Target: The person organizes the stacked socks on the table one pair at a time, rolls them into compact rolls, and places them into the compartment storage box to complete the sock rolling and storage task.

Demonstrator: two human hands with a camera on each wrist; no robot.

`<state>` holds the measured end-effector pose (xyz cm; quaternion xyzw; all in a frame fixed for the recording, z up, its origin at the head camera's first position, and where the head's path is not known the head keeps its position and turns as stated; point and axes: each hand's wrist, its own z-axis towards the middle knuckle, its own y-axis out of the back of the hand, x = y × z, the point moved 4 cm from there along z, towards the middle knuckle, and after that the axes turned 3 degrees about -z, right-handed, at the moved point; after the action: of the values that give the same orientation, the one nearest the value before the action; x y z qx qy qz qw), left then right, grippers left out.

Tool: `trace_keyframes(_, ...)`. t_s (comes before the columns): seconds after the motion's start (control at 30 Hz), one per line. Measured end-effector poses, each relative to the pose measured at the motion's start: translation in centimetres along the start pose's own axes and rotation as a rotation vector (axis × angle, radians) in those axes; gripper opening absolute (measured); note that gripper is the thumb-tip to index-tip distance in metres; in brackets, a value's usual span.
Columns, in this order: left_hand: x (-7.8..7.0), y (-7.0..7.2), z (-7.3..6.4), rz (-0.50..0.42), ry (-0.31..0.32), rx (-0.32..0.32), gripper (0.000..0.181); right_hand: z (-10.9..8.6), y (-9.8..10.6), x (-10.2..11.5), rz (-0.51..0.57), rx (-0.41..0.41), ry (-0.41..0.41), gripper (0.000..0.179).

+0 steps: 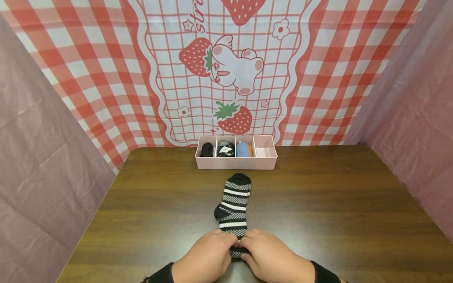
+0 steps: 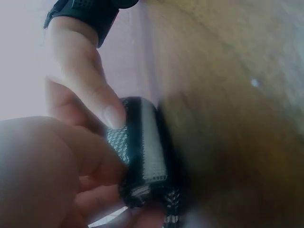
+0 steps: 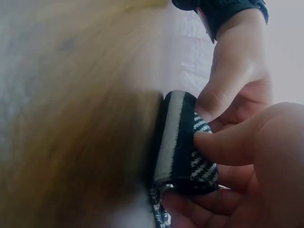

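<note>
A black sock [image 1: 235,204] with white and grey patterned stripes lies lengthwise on the table, its toe pointing away from me. Its near end is folded over into a thick roll, seen close up in the left wrist view as a rolled sock end [image 2: 153,142] and likewise in the right wrist view [image 3: 173,137]. My left hand [image 1: 209,253] pinches the left side of this roll between thumb and fingers. From the right, my right hand [image 1: 270,253] grips the other side. Both hands nearly meet over the sock, covering part of it.
Beyond the toe, a pink divided box [image 1: 235,163] stands at the table's back edge. It holds a black roll [image 1: 207,149], an argyle roll [image 1: 225,149] and a blue-and-orange bundle [image 1: 243,149]; its rightmost compartment shows bare pink floor. A checked strawberry cloth [image 1: 329,86] hangs behind the wooden table [image 1: 318,196].
</note>
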<state>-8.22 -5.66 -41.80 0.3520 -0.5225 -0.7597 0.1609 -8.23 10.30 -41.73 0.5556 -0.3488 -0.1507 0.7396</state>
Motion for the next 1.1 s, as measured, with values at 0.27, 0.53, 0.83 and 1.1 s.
trace_keyframes(0.27,0.0,0.0,0.1,-0.08,0.05,0.072,0.021,0.1,-0.3,-0.7,0.183,0.062,-0.133,0.011)
trace_keyframes(0.53,-0.6,0.1,0.0,0.009,0.015,0.082,0.017,0.0,-0.6,-1.2,0.252,0.058,-0.195,0.014)
trace_keyframes(0.83,-1.7,0.7,-0.3,0.162,-0.113,0.04,0.021,0.0,-0.6,-1.3,0.2,-0.005,-0.149,0.021)
trace_keyframes(1.1,-1.9,0.6,-0.4,0.157,-0.103,0.065,0.027,0.1,-0.6,-1.3,0.166,0.007,-0.116,0.022)
